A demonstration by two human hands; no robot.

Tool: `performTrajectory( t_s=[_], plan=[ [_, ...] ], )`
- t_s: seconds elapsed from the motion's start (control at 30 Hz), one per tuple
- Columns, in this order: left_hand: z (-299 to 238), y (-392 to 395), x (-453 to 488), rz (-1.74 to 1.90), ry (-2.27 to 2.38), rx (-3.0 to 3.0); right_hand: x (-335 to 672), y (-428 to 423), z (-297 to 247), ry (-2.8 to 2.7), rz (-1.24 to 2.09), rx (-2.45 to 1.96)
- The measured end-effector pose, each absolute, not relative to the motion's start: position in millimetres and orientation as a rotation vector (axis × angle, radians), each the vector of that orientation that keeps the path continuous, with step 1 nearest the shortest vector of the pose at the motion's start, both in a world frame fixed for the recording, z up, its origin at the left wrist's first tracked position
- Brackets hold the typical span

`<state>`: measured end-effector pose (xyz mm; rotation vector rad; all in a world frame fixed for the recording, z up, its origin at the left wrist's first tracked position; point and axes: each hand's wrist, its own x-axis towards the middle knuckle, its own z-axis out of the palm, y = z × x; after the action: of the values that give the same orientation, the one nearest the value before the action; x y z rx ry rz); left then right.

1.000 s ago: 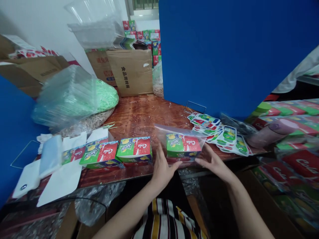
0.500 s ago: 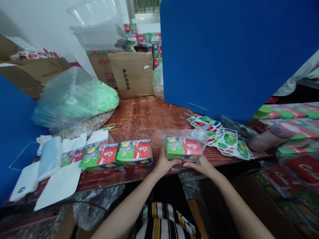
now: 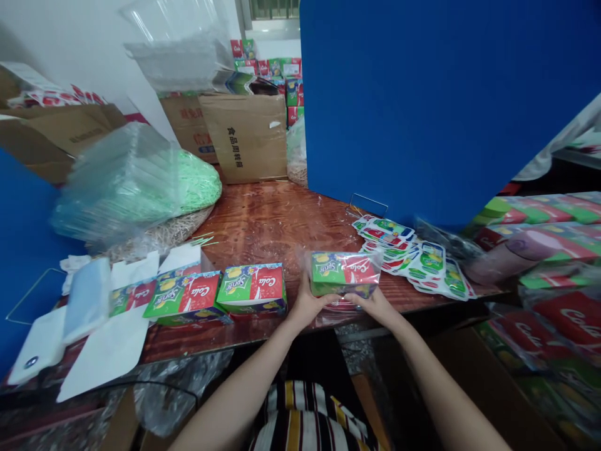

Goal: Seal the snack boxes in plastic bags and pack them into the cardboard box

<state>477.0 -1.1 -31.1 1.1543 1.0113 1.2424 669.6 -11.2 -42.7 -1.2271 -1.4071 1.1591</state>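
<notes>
A green and red Sprite/Cola box (image 3: 342, 271) sits inside a clear plastic bag at the near edge of the wooden table (image 3: 267, 219). My left hand (image 3: 307, 305) grips its near left corner and my right hand (image 3: 374, 305) holds its near right side, fingers curled on the bag. Two more boxes of the same print stand to the left, one (image 3: 251, 288) beside my left hand and another (image 3: 185, 297) further left.
A pile of printed flat cards (image 3: 413, 254) lies right of the bagged box. A blue partition (image 3: 422, 100) stands behind. Clear plastic trays (image 3: 117, 181), green shredded paper (image 3: 200, 181), cardboard boxes (image 3: 246, 134) and white flat sheets (image 3: 106, 347) fill the left side.
My hands closed in from either side onto the bagged box and drew the loose bag tight around it; the bag's open flap behind the box has folded down.
</notes>
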Motion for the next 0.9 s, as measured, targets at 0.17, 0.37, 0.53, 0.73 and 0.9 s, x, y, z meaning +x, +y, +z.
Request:
performTrajectory(
  t_s=[0.17,0.37,0.53,0.73,0.9],
  plan=[
    [21.0,-4.2,477.9,1.119,1.060,0.825,669.5,-22.1,7.8,-1.186,1.230,-1.306],
    [28.0,-52.9,459.4,0.901,1.018,0.624,673.8,-69.5,15.5,-0.997,1.465,-1.225],
    [-17.3,-96.8,431.7,1.008,1.143,0.704,673.8,-127.5,-33.3,-1.082,1.371,-1.088],
    [-37.5,-121.4,410.4,0.960,1.028,1.170,661.5,-168.7,-89.4,-1.258,1.127,-1.259],
    [-36.1,-109.5,414.6,0.801,1.332,1.760,645.3,-147.9,-89.5,-1.013,0.787,-1.349]
  ],
)
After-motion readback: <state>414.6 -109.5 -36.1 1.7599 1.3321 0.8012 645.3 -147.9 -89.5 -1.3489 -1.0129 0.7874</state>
